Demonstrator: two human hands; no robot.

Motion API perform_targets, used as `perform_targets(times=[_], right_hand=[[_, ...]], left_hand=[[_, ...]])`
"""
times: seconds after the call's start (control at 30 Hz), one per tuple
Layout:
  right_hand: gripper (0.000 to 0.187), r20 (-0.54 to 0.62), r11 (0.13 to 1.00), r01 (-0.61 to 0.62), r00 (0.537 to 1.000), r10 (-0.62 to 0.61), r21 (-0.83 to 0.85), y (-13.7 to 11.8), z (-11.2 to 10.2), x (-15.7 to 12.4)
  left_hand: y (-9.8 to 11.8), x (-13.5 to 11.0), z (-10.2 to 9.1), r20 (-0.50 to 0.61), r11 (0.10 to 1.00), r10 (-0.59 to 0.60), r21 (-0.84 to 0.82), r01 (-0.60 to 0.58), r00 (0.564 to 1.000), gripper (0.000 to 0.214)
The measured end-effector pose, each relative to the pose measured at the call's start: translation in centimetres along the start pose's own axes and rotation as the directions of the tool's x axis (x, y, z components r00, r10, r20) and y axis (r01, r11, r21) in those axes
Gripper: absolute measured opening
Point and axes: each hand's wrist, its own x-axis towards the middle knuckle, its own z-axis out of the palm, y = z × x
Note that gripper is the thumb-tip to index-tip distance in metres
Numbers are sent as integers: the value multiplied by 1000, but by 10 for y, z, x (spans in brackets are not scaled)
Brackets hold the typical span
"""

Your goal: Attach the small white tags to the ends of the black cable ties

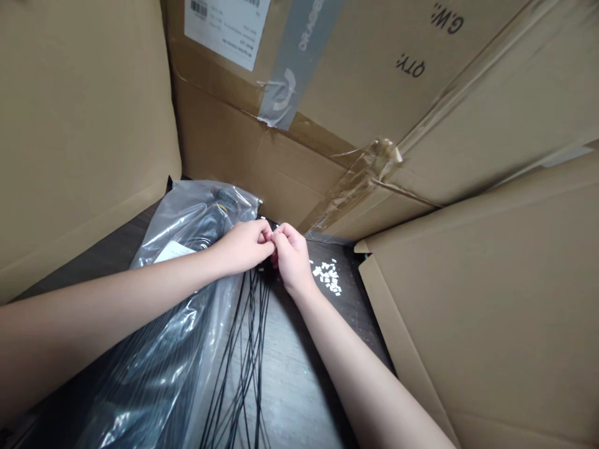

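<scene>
My left hand (248, 245) and my right hand (291, 254) meet fingertip to fingertip in a pinch, both closed. Whatever lies between the fingers is too small and too covered to name. Thin black wires (248, 349) run from below my hands toward the near edge of the dark table (299, 368). Right of my right hand lies a loose pile of small white pieces (328, 275). My left forearm crosses over a clear plastic bag (154, 368) packed with long black wires. A white label (173, 251) shows on the bag.
Cardboard walls surround the table: a plain panel (84, 125) on the left, a taped box (262, 156) with printing and a label behind, and another cardboard box (491, 280) on the right. A torn taped corner (381, 156) sticks out above the hands.
</scene>
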Motion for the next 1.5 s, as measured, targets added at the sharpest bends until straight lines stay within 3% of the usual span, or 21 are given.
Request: perform_targets(times=[1.5], right_hand=[[17, 1, 1000, 3, 1000, -3, -27, 0, 0, 0]], left_hand=[[-3, -1, 2, -13, 998, 44, 44, -43, 999, 7]])
